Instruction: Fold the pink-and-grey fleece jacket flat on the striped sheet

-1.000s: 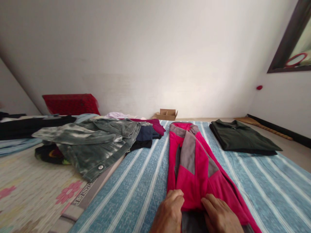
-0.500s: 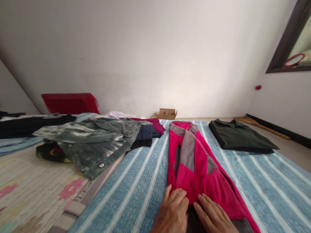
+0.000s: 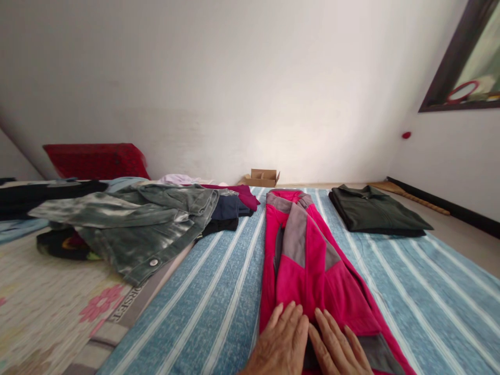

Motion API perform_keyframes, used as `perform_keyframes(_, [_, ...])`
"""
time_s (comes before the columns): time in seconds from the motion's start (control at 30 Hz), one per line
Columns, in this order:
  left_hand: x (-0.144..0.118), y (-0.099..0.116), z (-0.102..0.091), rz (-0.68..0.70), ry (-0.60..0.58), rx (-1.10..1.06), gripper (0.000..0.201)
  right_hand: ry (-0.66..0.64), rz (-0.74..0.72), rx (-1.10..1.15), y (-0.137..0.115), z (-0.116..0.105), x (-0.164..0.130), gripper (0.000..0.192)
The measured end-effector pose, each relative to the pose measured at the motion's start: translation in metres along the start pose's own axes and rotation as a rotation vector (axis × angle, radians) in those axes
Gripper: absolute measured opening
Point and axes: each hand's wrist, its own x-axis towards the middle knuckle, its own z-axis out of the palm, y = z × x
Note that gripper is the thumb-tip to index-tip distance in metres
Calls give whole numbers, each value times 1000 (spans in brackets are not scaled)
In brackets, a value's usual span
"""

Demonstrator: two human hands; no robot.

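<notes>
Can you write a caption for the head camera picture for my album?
Both hands, left and right, lie flat on a pink-and-grey fleece jacket on a striped blue sheet.

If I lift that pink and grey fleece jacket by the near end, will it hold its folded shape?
Probably not. The pink and grey fleece jacket lies limp and creased along the striped blue sheet, so it would likely sag and unfold. It looks soft and light, not slippery. Both hands, left hand and right hand, rest flat on it; pushing would likely bunch it.

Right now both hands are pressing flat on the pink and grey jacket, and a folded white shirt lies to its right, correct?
Not quite: the head view shows the folded shirt is dark green. Both the left hand and right hand do press flat on the pink and grey jacket.
</notes>
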Motion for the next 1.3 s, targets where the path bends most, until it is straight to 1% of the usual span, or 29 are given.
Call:
perform_keyframes(0.1, [5,1,16,-13,-93,-4,67,-28,-33,-5,-1,-9,7,43])
perform_keyframes(0.2, [9,5,22,-63,-108,-82,76,-86,66,-8,-7,-18,12,48])
perform_keyframes(0.27, [11,9,18,-98,-95,-107,80,-128,133,-20,-12,-24,15,52])
perform_keyframes(0.4, [15,16,3,-98,-117,-103,78,-189,184,-21,-20,-36,20,54])
perform_keyframes(0.47, [17,19,-2,-113,-132,-89,77,-208,226,-8,-22,-42,22,53])
perform_keyframes(0.57, [23,25,-1,-157,-178,-53,75,-201,280,-8,-24,-48,23,52])
perform_keyframes(0.63, [26,29,1,-189,-192,-21,69,-190,294,-25,-23,-49,19,51])
perform_keyframes(0.73, [30,34,5,-219,-175,32,60,-153,304,-33,-20,-49,7,47])
perform_keyframes(0.83, [30,35,7,-220,-160,68,58,-130,302,-13,-17,-50,-6,44])
perform_keyframes(0.93, [32,34,6,-233,-145,62,55,-135,329,-5,-15,-52,-13,47])
perform_keyframes(1.03, [36,33,1,-253,-164,20,53,-123,350,31,-15,-53,-13,50])
perform_keyframes(1.17, [44,29,-10,-282,-221,-63,53,-95,361,114,-16,-52,-7,52])
perform_keyframes(1.3, [50,26,-21,-297,-249,-115,52,-93,406,181,-20,-54,0,55])
